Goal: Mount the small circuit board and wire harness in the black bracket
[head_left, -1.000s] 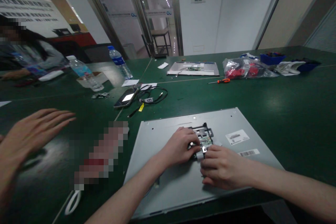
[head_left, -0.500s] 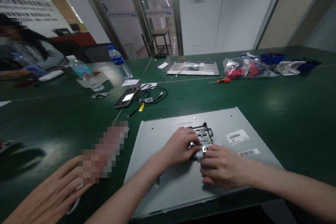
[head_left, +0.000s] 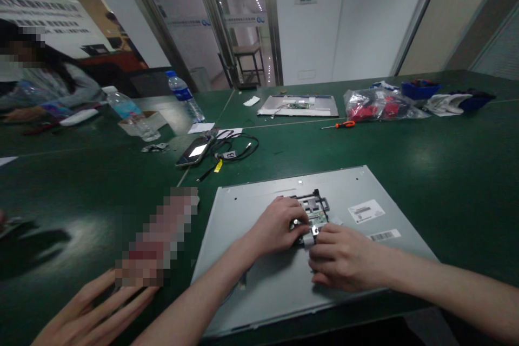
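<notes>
A grey display panel [head_left: 275, 292] lies back side up on the table in front of me, with a small circuit board [head_left: 319, 216] and a dark frame near its middle. At the board's left side my left hand [head_left: 279, 227] is closed, thumb and fingertips on its edge. My right hand [head_left: 351, 259] is curled at the board's lower right; what its fingertips pinch is hidden. A silvery tab [head_left: 309, 240] shows between my two hands. Another person's hand [head_left: 101, 308] reaches in at lower left, touching a blurred-out flat object [head_left: 166, 232].
A phone [head_left: 195, 150] and black cables [head_left: 239, 146] lie beyond the panel. Bottles [head_left: 184, 97] stand behind them. A second panel [head_left: 298, 106], an orange screwdriver [head_left: 343, 125] and a plastic bag [head_left: 381, 106] are farther back. A person sits at far left.
The other person's hand at lower left has slid down and slightly right. Another figure has come into view in the left background. My own hands look almost unmoved.
</notes>
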A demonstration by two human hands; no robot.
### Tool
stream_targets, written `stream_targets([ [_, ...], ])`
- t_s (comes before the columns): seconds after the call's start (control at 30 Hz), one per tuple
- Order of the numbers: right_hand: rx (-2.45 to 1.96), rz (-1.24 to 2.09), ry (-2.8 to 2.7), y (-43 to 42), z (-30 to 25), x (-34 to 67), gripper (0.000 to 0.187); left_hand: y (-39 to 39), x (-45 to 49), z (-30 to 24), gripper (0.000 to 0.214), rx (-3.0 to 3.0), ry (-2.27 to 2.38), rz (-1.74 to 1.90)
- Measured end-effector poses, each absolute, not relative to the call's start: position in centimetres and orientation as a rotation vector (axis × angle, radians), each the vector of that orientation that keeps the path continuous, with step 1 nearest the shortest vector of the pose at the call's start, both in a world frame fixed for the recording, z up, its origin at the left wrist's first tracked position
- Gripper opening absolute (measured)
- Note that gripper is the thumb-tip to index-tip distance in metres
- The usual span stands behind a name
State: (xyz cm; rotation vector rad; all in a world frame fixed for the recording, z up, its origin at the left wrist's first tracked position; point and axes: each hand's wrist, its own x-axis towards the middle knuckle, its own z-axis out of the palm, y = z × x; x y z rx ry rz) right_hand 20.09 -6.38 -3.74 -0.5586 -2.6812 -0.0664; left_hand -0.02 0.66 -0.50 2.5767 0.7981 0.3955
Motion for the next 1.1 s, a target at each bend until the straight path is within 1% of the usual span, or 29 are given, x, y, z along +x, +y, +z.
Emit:
stream_targets([
  [0.13,-0.562,-0.058,-2.682,-6.44,-3.52,20.12,0.025,0.77,-0.02,-0.7,0.003,2.599,0.795,0.361],
  [0.67,-0.555,-0.048,-2.672,-6.4,-3.75,20.22,0.022,0.58,0.09,-0.39,0.007,2.548,0.803,0.394],
  [1.1,-0.555,-0.064,-2.67,-6.37,-3.8,20.13,0.024,0.77,0.05,-0.58,0.005,2.603,0.792,0.339],
])
